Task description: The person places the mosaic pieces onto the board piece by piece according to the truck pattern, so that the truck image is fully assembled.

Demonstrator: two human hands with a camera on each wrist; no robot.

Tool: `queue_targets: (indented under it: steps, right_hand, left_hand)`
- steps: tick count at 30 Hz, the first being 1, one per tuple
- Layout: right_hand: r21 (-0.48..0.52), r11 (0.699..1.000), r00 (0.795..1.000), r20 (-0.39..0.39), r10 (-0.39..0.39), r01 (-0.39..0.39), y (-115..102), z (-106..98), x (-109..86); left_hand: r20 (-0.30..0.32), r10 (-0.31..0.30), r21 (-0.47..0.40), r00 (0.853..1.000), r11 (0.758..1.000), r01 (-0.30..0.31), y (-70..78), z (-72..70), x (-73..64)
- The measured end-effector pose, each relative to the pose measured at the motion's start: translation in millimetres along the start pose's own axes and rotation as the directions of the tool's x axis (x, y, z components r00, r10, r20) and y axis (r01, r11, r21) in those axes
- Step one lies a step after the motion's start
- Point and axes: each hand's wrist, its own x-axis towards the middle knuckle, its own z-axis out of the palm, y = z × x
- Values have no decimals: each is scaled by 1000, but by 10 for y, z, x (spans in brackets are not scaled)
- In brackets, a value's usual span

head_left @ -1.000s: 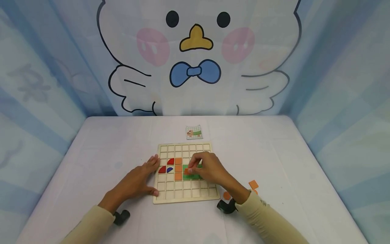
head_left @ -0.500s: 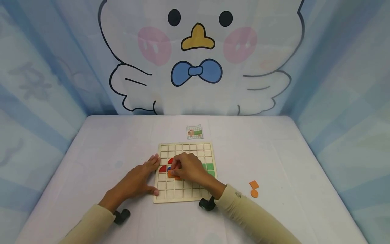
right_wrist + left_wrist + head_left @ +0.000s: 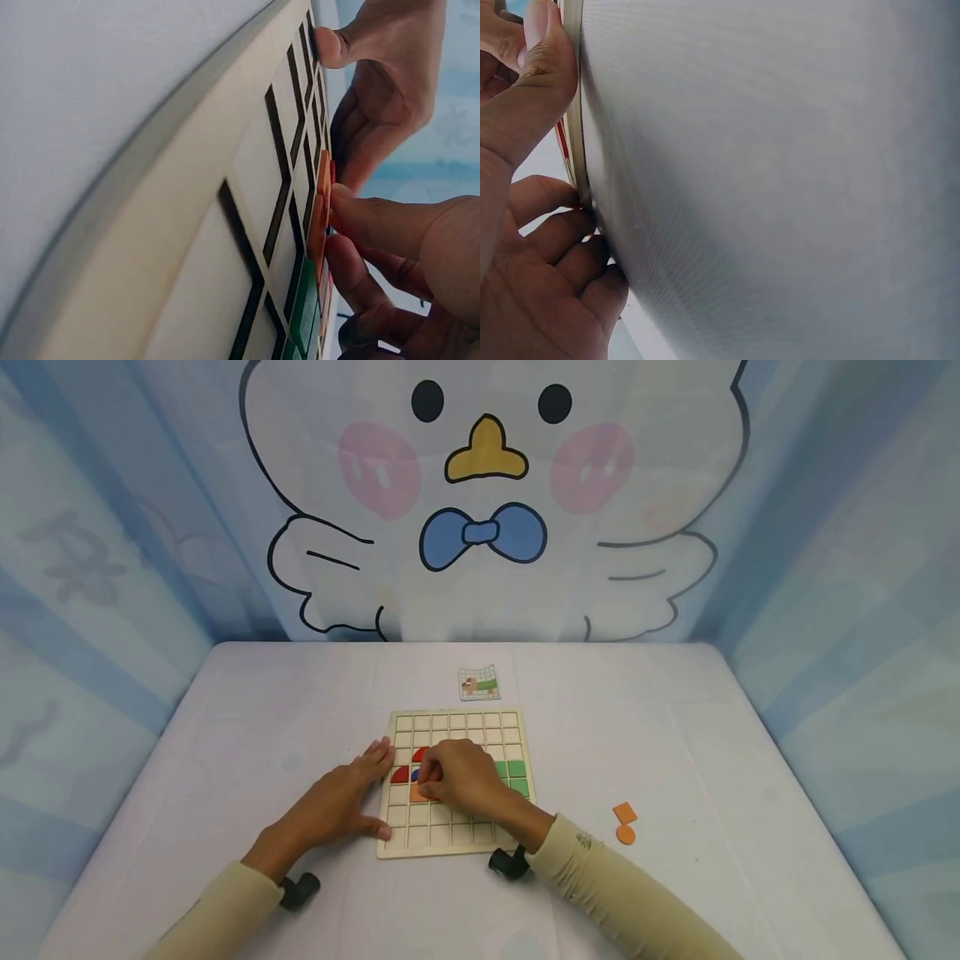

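A wooden grid board (image 3: 480, 837) lies mid-table. My left hand (image 3: 333, 803) rests along its left side, thumb at the near corner and fingers farther up the edge. Over the board, my right hand (image 3: 467, 777) pinches an orange square tile (image 3: 417, 794) at a cell left of centre. In the right wrist view, the thumb touches this orange tile (image 3: 323, 176). Red quarter-round pieces (image 3: 401, 774) and a blue piece (image 3: 416, 774) sit just beyond it. Green tiles (image 3: 519, 787) fill cells at the right. The hand hides the orange column and some green tiles.
Right of the board lie a loose orange square (image 3: 625, 812) and an orange disc (image 3: 626, 834). Behind the board is a small picture card (image 3: 478, 684). Black wrist cameras (image 3: 510, 863) hang beneath both wrists. A printed curtain (image 3: 480, 602) stands behind the table.
My right hand has carried the orange square leftward from over the green tiles and lowered it to a cell beside the orange column. The left hand has stayed put.
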Motion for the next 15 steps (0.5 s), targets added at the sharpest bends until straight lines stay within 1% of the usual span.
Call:
queue_targets:
  steps: [4,7,11,15]
  right_hand:
    - [41,999,1000,-28,5,-3,43,-94,-79]
    - [63,998,998,-55,13,-10,110,-216,-179]
    - [77,996,995,-81,61,-55,263,-404,-349]
    - [73,992,988,-109,111,-104,482,-604,-570]
  left_hand:
    - [-3,0,4,1000,1000,0,12,-4,-3]
    - [-2,-10,9,1000,1000,10,24,-1,-2]
    - [-8,-19,14,1000,1000,19,26,15,-2]
    - [-13,-20,18,1000,1000,20,21,26,-6]
